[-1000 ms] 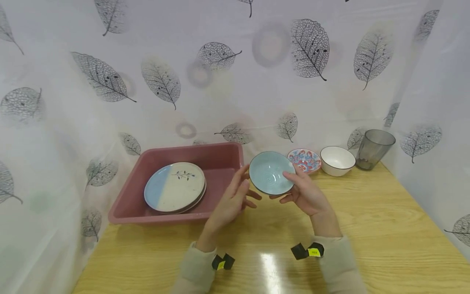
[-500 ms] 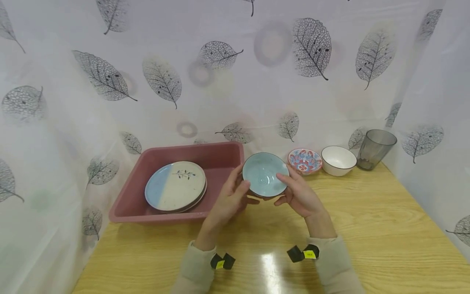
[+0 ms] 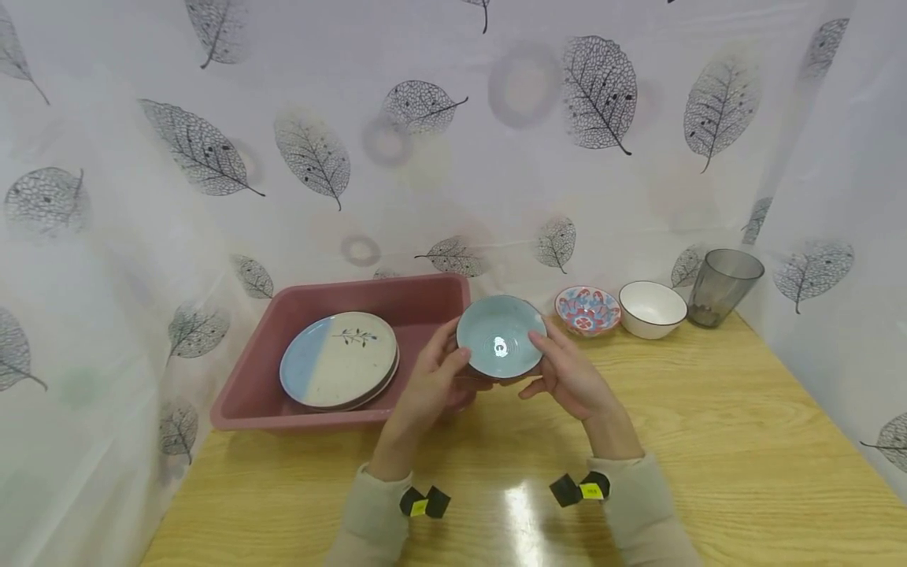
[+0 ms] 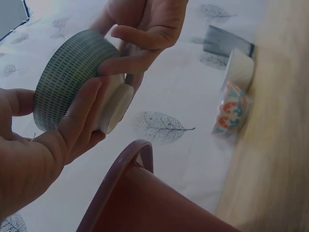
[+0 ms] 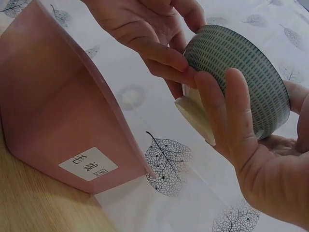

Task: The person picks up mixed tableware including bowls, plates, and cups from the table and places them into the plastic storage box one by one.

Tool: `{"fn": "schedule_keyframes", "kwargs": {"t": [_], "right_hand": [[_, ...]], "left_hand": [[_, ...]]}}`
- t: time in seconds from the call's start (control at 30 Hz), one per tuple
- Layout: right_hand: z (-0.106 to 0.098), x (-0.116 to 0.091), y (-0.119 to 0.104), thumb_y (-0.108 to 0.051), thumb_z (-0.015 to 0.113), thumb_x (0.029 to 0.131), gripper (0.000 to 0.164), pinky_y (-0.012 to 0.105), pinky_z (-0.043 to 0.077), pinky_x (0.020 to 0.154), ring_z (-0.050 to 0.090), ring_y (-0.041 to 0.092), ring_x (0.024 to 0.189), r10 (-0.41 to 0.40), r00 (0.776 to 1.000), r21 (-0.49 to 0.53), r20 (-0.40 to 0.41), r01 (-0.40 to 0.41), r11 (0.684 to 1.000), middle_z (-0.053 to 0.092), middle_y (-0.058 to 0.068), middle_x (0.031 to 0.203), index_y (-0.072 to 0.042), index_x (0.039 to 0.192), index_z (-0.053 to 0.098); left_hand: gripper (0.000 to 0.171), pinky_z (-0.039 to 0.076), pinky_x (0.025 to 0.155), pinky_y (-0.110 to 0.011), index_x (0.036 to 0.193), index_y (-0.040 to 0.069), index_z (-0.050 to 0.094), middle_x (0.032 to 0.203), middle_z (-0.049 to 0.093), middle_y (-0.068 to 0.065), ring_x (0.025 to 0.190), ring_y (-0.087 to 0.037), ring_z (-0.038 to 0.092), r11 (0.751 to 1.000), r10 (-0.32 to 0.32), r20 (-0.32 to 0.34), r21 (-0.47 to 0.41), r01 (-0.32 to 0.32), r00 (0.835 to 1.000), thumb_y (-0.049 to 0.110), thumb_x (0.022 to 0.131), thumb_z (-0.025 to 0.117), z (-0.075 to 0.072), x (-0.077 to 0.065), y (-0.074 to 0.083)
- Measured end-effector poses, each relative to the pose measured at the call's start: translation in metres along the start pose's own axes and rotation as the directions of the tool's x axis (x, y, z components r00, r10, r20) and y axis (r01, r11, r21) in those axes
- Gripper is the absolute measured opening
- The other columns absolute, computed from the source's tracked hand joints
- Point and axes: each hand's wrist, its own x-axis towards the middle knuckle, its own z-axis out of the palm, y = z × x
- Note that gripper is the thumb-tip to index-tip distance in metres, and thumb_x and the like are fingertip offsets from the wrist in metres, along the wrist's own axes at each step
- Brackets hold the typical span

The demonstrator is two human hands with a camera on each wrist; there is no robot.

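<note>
A light blue bowl (image 3: 500,335), held up above the table by both hands, tilts its inside toward the head camera. My left hand (image 3: 427,383) grips its left side, thumb at the rim and fingers beneath. On the right side my right hand (image 3: 575,376) pinches it, with the thumb over the rim. The wrist views show the bowl's outer wall (image 4: 72,77) with green dashes, and its pale foot (image 5: 195,118) beside the fingers. Just left of the bowl stands a pink plastic basin (image 3: 298,425) with a stack of plates (image 3: 343,358) inside, the top one half blue, half cream.
Along the back right stand a red-and-blue patterned bowl (image 3: 588,309), a white bowl (image 3: 652,307) with a dark rim and a grey tumbler (image 3: 724,287). A leaf-print curtain (image 3: 453,157) closes off the back and sides of the wooden table (image 3: 708,441).
The bowl has moved left toward the basin. My left hand, at first only beside the rim, has come to grip it; the right hand travelled left along with the bowl.
</note>
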Motion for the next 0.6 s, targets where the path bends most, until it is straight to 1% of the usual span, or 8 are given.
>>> {"fn": "schedule_keyframes", "kwargs": {"t": [0.13,0.23,0.33,0.43,0.5,0.6], "right_hand": [[0.005,0.000,-0.001,-0.027,0.036,0.109,0.059,0.031,0.060,0.060,0.072,0.022,0.085,-0.015,1.000,-0.018,-0.026,0.015,1.000,0.064,0.005,0.117,-0.013,0.160,0.011],[0.008,0.000,-0.002,-0.028,0.038,0.108,0.058,0.031,0.060,0.061,0.072,0.023,0.089,-0.030,0.998,-0.028,-0.051,0.029,0.999,0.054,0.009,0.133,-0.015,0.160,0.015],[0.011,-0.001,-0.001,-0.027,0.039,0.108,0.057,0.031,0.060,0.063,0.072,0.023,0.091,-0.038,0.997,-0.042,-0.062,0.036,0.998,0.037,0.014,0.151,-0.015,0.160,0.019],[0.014,0.000,-0.001,-0.025,0.040,0.108,0.056,0.033,0.060,0.065,0.072,0.022,0.092,-0.035,0.996,-0.069,-0.077,0.030,0.997,0.023,0.017,0.160,-0.013,0.159,0.020],[0.017,0.000,0.000,-0.024,0.043,0.107,0.057,0.034,0.061,0.067,0.072,0.022,0.092,-0.025,0.995,-0.093,-0.095,0.016,0.996,0.022,0.019,0.161,-0.013,0.159,0.022],[0.021,0.002,0.001,-0.023,0.046,0.106,0.057,0.036,0.061,0.068,0.072,0.023,0.091,-0.017,0.993,-0.130,-0.114,0.002,0.991,0.027,0.019,0.160,-0.014,0.158,0.025]], "left_hand": [[0.050,0.059,0.082,-0.046,0.154,0.011,0.029,0.145,0.047,-0.020,0.093,-0.027,0.070,0.998,0.055,-0.009,-0.023,-0.055,0.998,0.013,0.105,0.041,-0.004,0.001,0.000],[0.049,0.058,0.083,-0.048,0.153,0.007,0.029,0.144,0.047,-0.023,0.099,-0.028,0.068,0.994,0.101,-0.038,-0.040,-0.102,0.994,0.011,0.105,0.041,-0.007,0.003,0.000],[0.050,0.057,0.086,-0.049,0.153,0.005,0.028,0.146,0.045,-0.023,0.103,-0.033,0.067,0.992,0.105,-0.086,-0.054,-0.110,0.991,0.010,0.105,0.041,-0.010,0.003,0.001],[0.050,0.055,0.090,-0.047,0.153,0.003,0.027,0.148,0.043,-0.023,0.114,-0.036,0.062,0.993,0.093,-0.138,-0.054,-0.101,0.986,0.008,0.105,0.039,-0.014,0.003,0.003],[0.050,0.053,0.095,-0.045,0.152,0.001,0.027,0.151,0.040,-0.021,0.124,-0.034,0.055,0.994,0.087,-0.169,-0.056,-0.098,0.982,0.007,0.104,0.039,-0.017,0.004,0.005],[0.050,0.051,0.098,-0.043,0.152,0.001,0.027,0.153,0.037,-0.018,0.133,-0.033,0.048,0.994,0.078,-0.201,-0.063,-0.093,0.976,0.007,0.104,0.040,-0.021,0.005,0.006]]}}
